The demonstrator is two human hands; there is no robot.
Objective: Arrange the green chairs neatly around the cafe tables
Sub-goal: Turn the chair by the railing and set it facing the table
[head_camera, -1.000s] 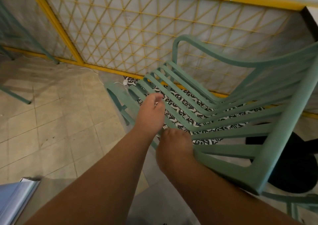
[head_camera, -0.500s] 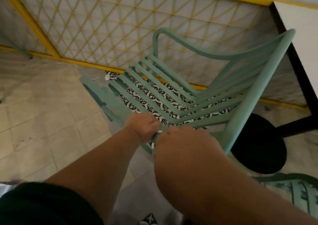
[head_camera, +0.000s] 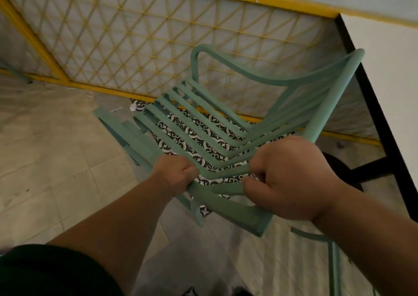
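Dark sleeve (head_camera: 45,273): nearest, 7 o'clock of the view; bare forearms run up from it.
Left grip (head_camera: 175,176): clenched, fingers curled under the near edge slat of the green chair (head_camera: 329,105).
Right grip (head_camera: 287,179): clenched, fist wrapped round near slats at 3 o'clock of the left grip, close to the bend from seat into back.
Change: a second ago the left fingers lay stretched over the slats and the right hand only rested at the edge. Both are now closed tight and the chair sits more steeply tilted.
Meaning: judged a full two-handed hold; chair probably off the floor and ready to carry.
Chair position: centre of view, back post pointing to 1 o'clock, close to the worktop edge, not tucked in.
Second green chair (head_camera: 332,246): only a rail and leg show, 5 o'clock.
Patterned floor tiles (head_camera: 181,135): seen through the slats.
Pedestal base (head_camera: 346,171): black, 3 o'clock of the right grip.
Worktop (head_camera: 384,74): white, black-edged, 2 o'clock; judged the target.
Yellow lattice fence (head_camera: 140,38): farthest, 11 to 1 o'clock.
Risk: chair back may knock the worktop edge when swung.
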